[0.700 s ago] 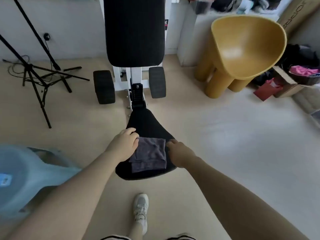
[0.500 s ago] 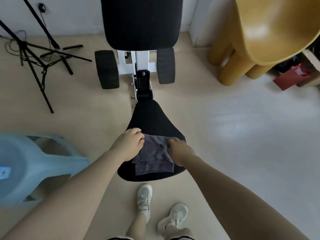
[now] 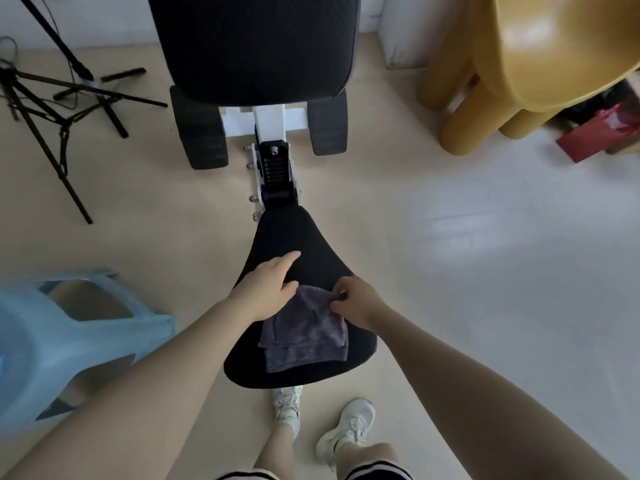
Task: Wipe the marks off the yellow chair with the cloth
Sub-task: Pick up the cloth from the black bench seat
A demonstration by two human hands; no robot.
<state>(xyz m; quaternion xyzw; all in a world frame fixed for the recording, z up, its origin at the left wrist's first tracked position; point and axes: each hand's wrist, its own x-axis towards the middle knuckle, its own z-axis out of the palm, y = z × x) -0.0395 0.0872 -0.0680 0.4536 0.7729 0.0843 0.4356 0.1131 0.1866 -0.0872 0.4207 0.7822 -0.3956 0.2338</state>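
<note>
The right hand point(image 3: 356, 301) pinches the far right corner of the grey cloth point(image 3: 304, 332), which lies folded on the black bench seat point(image 3: 294, 237). The left hand point(image 3: 265, 285) rests flat and spread on the seat, its thumb seemingly touching the cloth's far left edge. The yellow chair point(image 3: 540, 57) stands well beyond the seat, to its right.
</note>
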